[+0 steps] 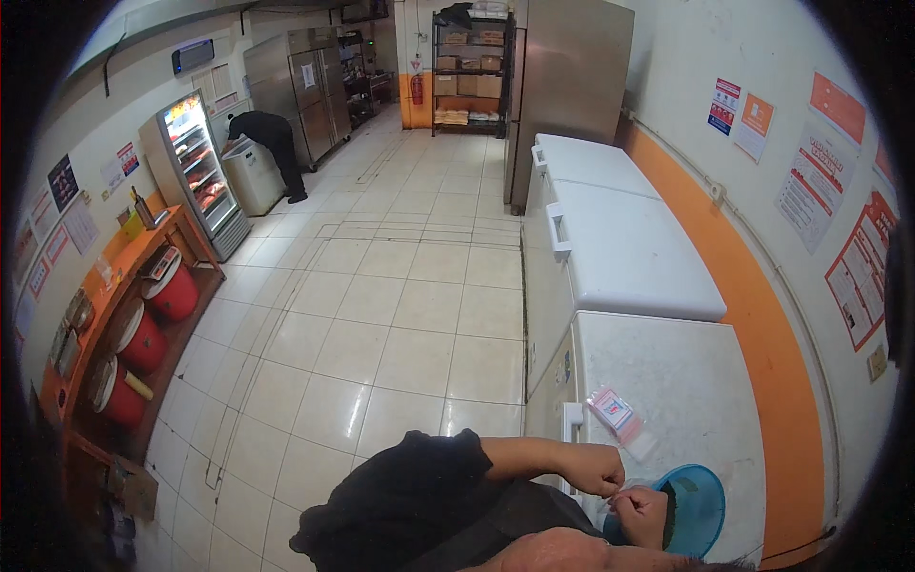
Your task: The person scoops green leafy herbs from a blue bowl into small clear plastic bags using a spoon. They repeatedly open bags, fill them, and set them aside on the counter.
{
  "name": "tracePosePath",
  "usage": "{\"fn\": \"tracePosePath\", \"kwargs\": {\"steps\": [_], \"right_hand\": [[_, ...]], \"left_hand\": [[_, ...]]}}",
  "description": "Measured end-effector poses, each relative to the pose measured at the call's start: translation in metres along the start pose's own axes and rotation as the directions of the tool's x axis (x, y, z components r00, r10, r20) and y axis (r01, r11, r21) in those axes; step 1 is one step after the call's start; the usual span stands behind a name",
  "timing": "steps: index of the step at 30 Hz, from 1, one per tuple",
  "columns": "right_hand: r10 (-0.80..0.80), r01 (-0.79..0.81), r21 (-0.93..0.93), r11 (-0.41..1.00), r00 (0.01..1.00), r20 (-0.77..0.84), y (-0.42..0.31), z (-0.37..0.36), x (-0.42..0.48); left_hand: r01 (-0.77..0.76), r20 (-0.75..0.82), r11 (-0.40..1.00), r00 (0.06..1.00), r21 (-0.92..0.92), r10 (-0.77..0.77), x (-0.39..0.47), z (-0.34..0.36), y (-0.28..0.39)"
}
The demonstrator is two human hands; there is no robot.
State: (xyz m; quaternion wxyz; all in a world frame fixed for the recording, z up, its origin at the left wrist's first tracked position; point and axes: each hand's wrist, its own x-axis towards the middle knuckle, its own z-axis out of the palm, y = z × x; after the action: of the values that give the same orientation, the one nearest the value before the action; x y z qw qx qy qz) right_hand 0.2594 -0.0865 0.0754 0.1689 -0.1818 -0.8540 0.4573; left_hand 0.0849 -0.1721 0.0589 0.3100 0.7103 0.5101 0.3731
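Observation:
My left hand (597, 470) reaches in from the black sleeve, fingers pinched together over a white chest freezer (700, 386). Close against it, my right hand (641, 513) is curled, with its fingertips meeting the left ones. Both hands seem to grip a thin clear plastic bag (595, 506), mostly hidden behind the fingers. Beside and partly behind the right hand is a blue plastic basin (700, 504) with something dark green along its inside. A printed plastic packet of clear bags (616, 413) lies flat on the freezer lid, just beyond the left hand.
More white chest freezers (629, 236) run along the right wall to a steel cabinet (572, 79). Across the tiled floor (400, 307), a person in black (268, 136) bends over a white chest (251, 175). Red lidded buckets (179, 293) stand under an orange counter (107, 286).

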Motion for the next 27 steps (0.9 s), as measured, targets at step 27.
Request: {"fn": "tracePosePath", "kwargs": {"steps": [27], "right_hand": [[-0.219,-0.033,-0.339,0.940,0.704,-0.676,-0.011,-0.028,-0.069]], "left_hand": [[-0.635,0.133,0.767,0.772,0.096,0.622,0.104,0.033,0.031]]}}
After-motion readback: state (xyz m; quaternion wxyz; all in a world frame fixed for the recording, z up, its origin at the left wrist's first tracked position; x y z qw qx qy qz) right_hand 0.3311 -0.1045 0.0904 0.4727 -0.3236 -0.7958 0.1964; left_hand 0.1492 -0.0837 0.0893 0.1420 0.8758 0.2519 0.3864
